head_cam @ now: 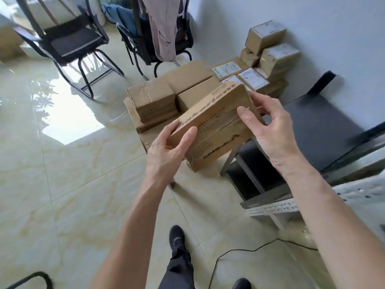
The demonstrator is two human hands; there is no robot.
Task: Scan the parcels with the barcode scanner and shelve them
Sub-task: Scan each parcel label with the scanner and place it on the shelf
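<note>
I hold a stack of flat brown cardboard parcels [214, 126] tilted in the air between both hands. My left hand [168, 147] grips its near left end, thumb on the side face. My right hand [268, 126] clasps the far right end, thumb across the printed side. Behind it, more brown parcels [154, 101] are piled on a low surface. Further back by the wall sits a heap of small labelled boxes [268, 55]. A dark shelf board [316, 126] of a metal rack lies to the right. No barcode scanner is visible.
Two black chairs [70, 42] stand at the back left, one draped with clothing [160, 26]. A black cable [245, 251] runs across the glossy tiled floor near my shoes [177, 236]. A white perforated rack rail [277, 207] juts out at the right.
</note>
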